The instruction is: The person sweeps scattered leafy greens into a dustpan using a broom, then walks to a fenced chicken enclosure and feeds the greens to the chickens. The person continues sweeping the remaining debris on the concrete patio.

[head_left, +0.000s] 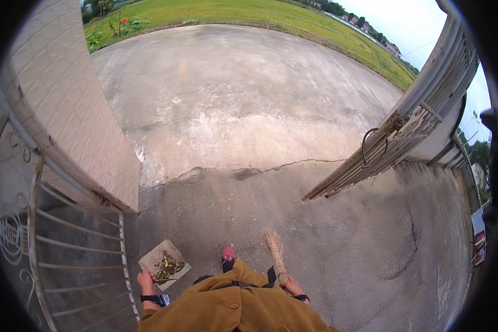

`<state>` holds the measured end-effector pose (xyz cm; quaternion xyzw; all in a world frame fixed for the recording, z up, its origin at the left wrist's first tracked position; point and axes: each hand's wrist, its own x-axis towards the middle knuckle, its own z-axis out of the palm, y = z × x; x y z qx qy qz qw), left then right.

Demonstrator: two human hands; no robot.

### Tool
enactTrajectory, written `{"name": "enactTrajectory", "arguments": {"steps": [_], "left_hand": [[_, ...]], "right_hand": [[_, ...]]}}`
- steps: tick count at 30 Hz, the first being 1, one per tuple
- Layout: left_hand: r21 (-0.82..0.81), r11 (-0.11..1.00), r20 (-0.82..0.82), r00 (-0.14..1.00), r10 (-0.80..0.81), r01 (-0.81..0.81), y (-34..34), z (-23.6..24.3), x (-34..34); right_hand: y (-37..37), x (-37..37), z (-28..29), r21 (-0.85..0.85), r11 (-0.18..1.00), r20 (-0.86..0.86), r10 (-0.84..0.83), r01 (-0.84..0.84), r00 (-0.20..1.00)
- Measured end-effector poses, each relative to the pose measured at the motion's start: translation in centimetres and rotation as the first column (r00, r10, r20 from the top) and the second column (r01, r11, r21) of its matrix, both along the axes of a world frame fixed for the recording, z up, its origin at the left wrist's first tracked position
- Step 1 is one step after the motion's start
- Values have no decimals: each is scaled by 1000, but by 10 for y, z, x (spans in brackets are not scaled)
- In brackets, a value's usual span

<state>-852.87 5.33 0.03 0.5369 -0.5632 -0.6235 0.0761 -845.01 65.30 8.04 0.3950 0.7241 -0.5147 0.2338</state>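
My left hand [146, 281] is closed on the edge of a flat, pale dustpan [152, 258], held low at my left side. Dark soil-like debris and some green and yellow leaves [169, 269] lie on it. In my right hand [292, 287] is a short straw hand broom [276, 255]; my fingers wrap round its lower end, and its bristly end points forward and away from me. Dustpan and broom are apart, one on each side of my body. My foot in a red shoe [228, 254] shows between them.
A tiled pillar [86, 130] and a barred metal gate leaf [82, 250] stand at my left. Another metal gate leaf [379, 141] swings out at the right. A crack [293, 164] crosses the concrete ground [238, 94] ahead, with a green field [227, 15] beyond.
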Motion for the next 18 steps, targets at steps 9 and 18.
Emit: {"name": "enactTrajectory", "arguments": {"steps": [9,18], "left_hand": [[47,985,-404,905,-136,169,78,60,-380],[-106,944,-137,936,-325,312,189,35,-831]], "right_hand": [[111,-419,2,-169,954,99,-234,249,967],[162,-725,16,-284,864,55,-418,415,907]]}}
